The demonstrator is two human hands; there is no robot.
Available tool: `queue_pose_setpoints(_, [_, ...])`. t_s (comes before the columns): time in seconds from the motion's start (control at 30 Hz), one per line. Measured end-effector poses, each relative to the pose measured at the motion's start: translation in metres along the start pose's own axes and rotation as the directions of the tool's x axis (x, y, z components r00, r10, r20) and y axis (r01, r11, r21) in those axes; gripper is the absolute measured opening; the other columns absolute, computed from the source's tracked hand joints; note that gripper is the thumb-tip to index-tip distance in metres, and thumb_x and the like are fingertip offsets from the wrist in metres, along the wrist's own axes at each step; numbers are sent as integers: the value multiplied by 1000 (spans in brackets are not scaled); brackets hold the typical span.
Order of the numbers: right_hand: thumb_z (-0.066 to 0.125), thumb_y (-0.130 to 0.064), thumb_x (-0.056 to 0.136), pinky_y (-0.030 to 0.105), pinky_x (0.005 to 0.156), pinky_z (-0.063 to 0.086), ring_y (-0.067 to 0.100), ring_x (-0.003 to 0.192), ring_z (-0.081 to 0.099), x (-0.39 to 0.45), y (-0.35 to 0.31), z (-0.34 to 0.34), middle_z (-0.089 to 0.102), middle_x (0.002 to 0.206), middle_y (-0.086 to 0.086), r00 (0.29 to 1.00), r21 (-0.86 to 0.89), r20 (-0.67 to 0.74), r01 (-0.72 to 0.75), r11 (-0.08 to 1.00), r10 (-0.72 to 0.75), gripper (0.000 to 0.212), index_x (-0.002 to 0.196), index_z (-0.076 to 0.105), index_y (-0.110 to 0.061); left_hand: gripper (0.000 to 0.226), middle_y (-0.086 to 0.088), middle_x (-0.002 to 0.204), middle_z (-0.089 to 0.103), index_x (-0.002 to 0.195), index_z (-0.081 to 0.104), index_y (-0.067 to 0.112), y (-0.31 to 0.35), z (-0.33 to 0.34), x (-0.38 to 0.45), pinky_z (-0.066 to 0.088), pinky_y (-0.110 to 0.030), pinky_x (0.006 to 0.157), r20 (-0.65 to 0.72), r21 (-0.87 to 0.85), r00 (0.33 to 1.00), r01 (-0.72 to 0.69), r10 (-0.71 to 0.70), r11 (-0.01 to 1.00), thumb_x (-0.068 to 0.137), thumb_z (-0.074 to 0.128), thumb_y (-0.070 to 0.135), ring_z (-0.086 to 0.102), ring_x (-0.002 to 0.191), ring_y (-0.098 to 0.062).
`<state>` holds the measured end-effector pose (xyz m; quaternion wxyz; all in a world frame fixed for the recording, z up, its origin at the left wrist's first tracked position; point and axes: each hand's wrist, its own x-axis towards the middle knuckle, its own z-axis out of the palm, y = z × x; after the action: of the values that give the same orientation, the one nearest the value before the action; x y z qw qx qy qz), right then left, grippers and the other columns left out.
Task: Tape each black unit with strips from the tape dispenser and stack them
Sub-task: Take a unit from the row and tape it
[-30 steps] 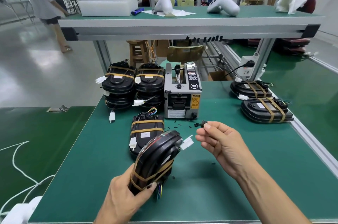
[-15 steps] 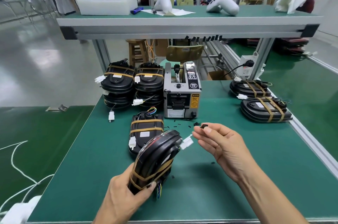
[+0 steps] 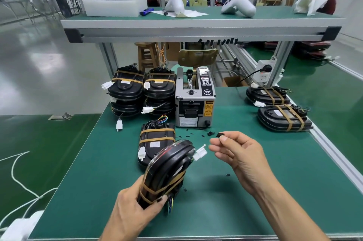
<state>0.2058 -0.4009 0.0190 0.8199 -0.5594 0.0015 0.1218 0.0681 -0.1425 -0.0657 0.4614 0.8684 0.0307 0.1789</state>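
Head view: black unit (image 3: 169,168) in left hand (image 3: 133,213)

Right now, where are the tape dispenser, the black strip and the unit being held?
tape dispenser (image 3: 194,103): head view, front face.
black strip (image 3: 220,134): head view, its middle.
held black unit (image 3: 169,166): head view, curved edge.

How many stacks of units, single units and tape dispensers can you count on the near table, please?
Stacks: 2, left stack and right stack
Single units: 4, held unit in the left hand, flat unit, far right unit, near right unit
Dispenser: 1
Total: 7
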Motion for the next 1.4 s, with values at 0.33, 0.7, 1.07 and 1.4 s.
queue_pose_setpoints(0.33, [72, -18, 88, 25, 74, 61, 31, 103, 77, 2, 3, -3, 78, 108, 21, 1000, 76, 26, -9, 997, 7, 23, 105, 69, -2, 41, 9, 75, 76, 109, 67, 48, 3, 1, 0, 53, -14, 67, 1, -32, 1000, -2, 2, 999, 70, 78, 53, 61, 62, -10])
queue_pose_setpoints(0.7, [71, -39, 84, 24, 73, 61, 33, 93, 78, 0, 3, 2, 78, 98, 20, 993, -48, -1, 118, 992, -118, 31, 90, 81, -10, 37, 10, 77, 77, 106, 68, 49, -2, 1, 0, 53, -12, 67, 2, -22, 1000, -18, 18, 1000, 71, 79, 51, 68, 67, -20])
queue_pose_setpoints(1.07, [66, -4, 99, 22, 80, 59, 23, 96, 78, 2, 3, -3, 80, 98, 12, 976, -184, 71, 216, 959, -206, 21, 119, 68, -11, 37, 9, 75, 76, 106, 68, 48, -7, 1, 0, 53, -13, 65, 1, -10, 999, -45, 45, 999, 72, 80, 52, 64, 62, -16])
queue_pose_setpoints(1.4, [57, 4, 96, 30, 75, 61, 18, 78, 76, 100, 31, -31, 79, 90, 11, 974, -562, -201, -30, 827, -101, 18, 93, 72, -7, 47, 12, 77, 76, 115, 65, 62, -8, 2, 0, 54, -12, 69, -8, -15, 998, -69, 69, 998, 72, 79, 51, 67, 66, -15])
